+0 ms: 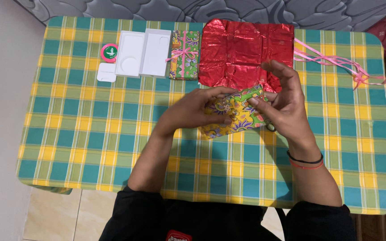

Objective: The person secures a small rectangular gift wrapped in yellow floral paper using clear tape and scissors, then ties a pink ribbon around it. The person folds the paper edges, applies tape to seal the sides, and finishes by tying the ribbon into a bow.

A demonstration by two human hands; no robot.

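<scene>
Both hands grip a small box wrapped in floral paper [235, 114] at the middle of the table [90, 134]: the left hand [193, 111] clamps its left end, the right hand [282, 105] pinches the far right corner. Just beyond lies a crinkled red foil sheet [242, 51], shiny and creased. Left of it sits a wrapped gift with a pink bow [184, 54], then 2 white box halves [143, 52], a small white card [106, 72] and a round pink tape roll [109, 52]. Pink ribbon [336, 60] trails far right. The checked tablecloth is green, yellow and teal.

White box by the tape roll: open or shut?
Open: the white box and its tray lie side by side, hollow sides up, both empty.
</scene>
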